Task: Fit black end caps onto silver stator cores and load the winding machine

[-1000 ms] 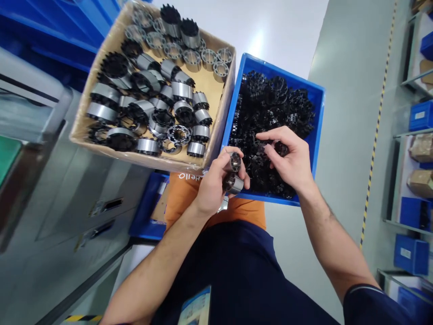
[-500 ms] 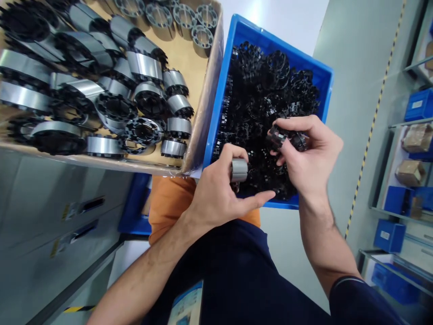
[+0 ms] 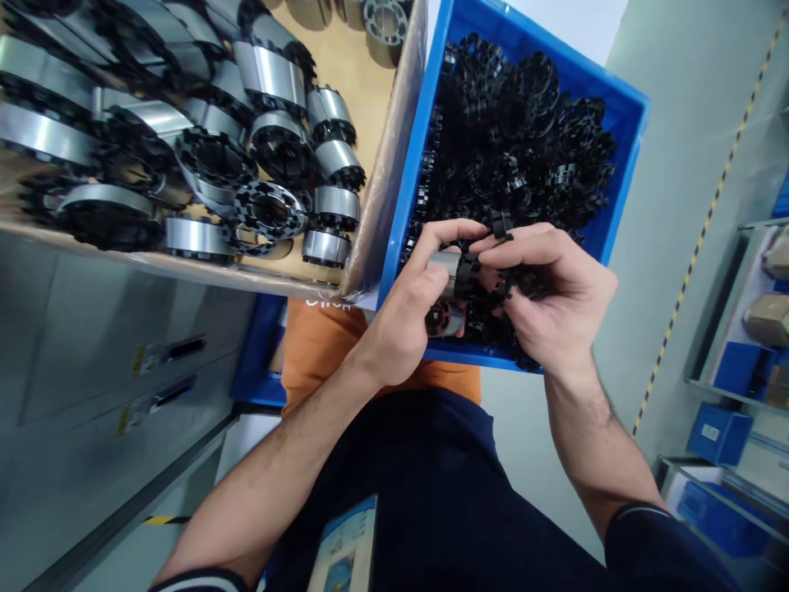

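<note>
My left hand (image 3: 403, 321) is closed round a small silver metal core (image 3: 445, 263), its thumb lying on the side. A second metal core (image 3: 454, 319) with a slotted end sits lower in the same hand. At the right end of the upper core is a black toothed plastic ring (image 3: 467, 275), touched by the fingers of my right hand (image 3: 564, 284). More black plastic rings (image 3: 504, 292) are bunched in my right hand, partly hidden by its fingers. Both hands are over a blue bin (image 3: 622, 177) full of similar black rings (image 3: 518, 107).
Left of the bin stands a cardboard box (image 3: 385, 177) holding many metal cores (image 3: 271, 74), several with black rings on their ends. A grey cabinet (image 3: 92, 329) is at the left. Shelves with blue bins (image 3: 718, 432) line the right, beyond a striped floor line (image 3: 696, 255).
My hands have come together. The left thumb has closed onto the core, and a black ring from my right hand is now at the core's end. The view has shifted slightly.
</note>
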`<state>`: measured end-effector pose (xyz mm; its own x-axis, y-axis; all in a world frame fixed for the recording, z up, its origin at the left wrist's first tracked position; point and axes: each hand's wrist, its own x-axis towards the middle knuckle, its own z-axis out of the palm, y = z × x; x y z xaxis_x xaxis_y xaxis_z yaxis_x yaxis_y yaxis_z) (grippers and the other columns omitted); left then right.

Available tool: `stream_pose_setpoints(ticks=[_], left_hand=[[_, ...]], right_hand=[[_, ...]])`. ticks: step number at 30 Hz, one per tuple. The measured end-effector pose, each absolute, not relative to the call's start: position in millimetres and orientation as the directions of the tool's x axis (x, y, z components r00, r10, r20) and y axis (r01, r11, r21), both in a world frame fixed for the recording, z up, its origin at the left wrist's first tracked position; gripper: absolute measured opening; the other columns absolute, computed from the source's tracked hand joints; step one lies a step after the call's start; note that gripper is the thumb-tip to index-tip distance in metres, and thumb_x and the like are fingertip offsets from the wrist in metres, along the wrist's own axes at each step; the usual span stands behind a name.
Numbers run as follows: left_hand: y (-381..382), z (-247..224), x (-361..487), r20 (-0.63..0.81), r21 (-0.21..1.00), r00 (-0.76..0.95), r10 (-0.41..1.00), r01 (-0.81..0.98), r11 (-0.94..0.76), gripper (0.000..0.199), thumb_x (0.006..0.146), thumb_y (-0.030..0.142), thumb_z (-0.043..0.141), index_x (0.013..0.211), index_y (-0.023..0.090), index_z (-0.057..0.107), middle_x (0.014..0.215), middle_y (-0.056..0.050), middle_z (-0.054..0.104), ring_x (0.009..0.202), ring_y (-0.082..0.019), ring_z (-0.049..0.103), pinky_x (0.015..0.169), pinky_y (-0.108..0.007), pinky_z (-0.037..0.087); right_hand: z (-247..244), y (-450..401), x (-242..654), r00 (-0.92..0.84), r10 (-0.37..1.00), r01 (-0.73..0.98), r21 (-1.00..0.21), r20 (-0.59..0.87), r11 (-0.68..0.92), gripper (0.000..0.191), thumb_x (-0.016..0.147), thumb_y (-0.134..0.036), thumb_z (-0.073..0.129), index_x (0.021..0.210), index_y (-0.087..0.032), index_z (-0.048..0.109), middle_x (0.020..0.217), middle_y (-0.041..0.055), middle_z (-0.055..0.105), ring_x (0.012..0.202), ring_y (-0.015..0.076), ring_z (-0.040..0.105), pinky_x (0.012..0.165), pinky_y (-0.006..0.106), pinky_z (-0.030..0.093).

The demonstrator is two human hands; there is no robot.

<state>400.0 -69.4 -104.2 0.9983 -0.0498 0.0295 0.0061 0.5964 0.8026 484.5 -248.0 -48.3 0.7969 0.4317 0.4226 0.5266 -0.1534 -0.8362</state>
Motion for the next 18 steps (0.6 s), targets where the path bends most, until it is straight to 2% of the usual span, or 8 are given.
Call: stream_pose_setpoints(ticks=[2,7,11,13,15,18], left_hand=[[-70,-103,399,0.014,0.807,0.999,-0.046,0.016,0.59,0.053,0.127,0.068,0.062,0.169,0.038,0.07,0.13,-0.008,0.08,0.078,-0.02,0.072,0.059,-0.033,0.063],[-72,-100,399,-0.031,0.778,0.998,-0.052,0.057,0.626,0.051,0.13,0.068,0.057,0.168,0.035,0.068,0.115,-0.004,0.081,0.069,-0.017,0.069,0.057,-0.032,0.059],[-71,-98,399,-0.038,0.783,0.997,-0.068,0.072,0.618,0.053,0.13,0.07,0.059,0.168,0.035,0.068,0.104,-0.001,0.077,0.07,-0.017,0.069,0.059,-0.032,0.061],[-70,-96,398,-0.047,0.79,0.996,-0.073,0.082,0.607,0.053,0.131,0.071,0.056,0.169,0.035,0.07,0.107,-0.003,0.077,0.074,-0.018,0.072,0.061,-0.032,0.062],[-68,-95,397,-0.038,0.799,0.996,-0.083,0.08,0.596,0.052,0.132,0.071,0.055,0.167,0.036,0.071,0.119,-0.004,0.08,0.076,-0.017,0.072,0.062,-0.031,0.062],[-67,-93,396,-0.029,0.821,0.994,-0.102,0.082,0.565,0.051,0.133,0.069,0.055,0.166,0.034,0.072,0.133,-0.006,0.08,0.076,-0.015,0.071,0.063,-0.03,0.062]], right_hand=[[-50,-247,486,0.752,0.471,0.582,-0.8,0.461,-0.146,0.029,0.111,-0.012,0.08,0.121,-0.035,0.095,0.117,-0.0018,0.095,0.112,0.0253,0.094,0.102,0.047,0.079],[-49,-247,489,0.699,0.503,0.655,-0.738,0.509,-0.164,0.028,0.107,-0.009,0.083,0.115,-0.034,0.093,0.119,-0.0016,0.096,0.107,0.0248,0.094,0.095,0.044,0.081],[-47,-252,489,0.641,0.538,0.728,-0.654,0.547,-0.204,0.027,0.112,-0.013,0.079,0.119,-0.035,0.093,0.121,0.0,0.095,0.105,0.0249,0.095,0.09,0.043,0.083],[-47,-255,490,0.621,0.551,0.752,-0.622,0.558,-0.217,0.025,0.117,-0.019,0.077,0.124,-0.037,0.093,0.12,0.0009,0.095,0.104,0.0262,0.096,0.089,0.045,0.083],[-47,-258,491,0.602,0.553,0.774,-0.592,0.576,-0.226,0.021,0.121,-0.028,0.077,0.126,-0.038,0.094,0.117,0.0016,0.094,0.102,0.0273,0.096,0.089,0.047,0.084],[-50,-260,492,0.55,0.554,0.821,-0.527,0.626,-0.22,0.017,0.124,-0.037,0.078,0.128,-0.035,0.094,0.118,0.0025,0.095,0.1,0.0268,0.096,0.086,0.044,0.084]])
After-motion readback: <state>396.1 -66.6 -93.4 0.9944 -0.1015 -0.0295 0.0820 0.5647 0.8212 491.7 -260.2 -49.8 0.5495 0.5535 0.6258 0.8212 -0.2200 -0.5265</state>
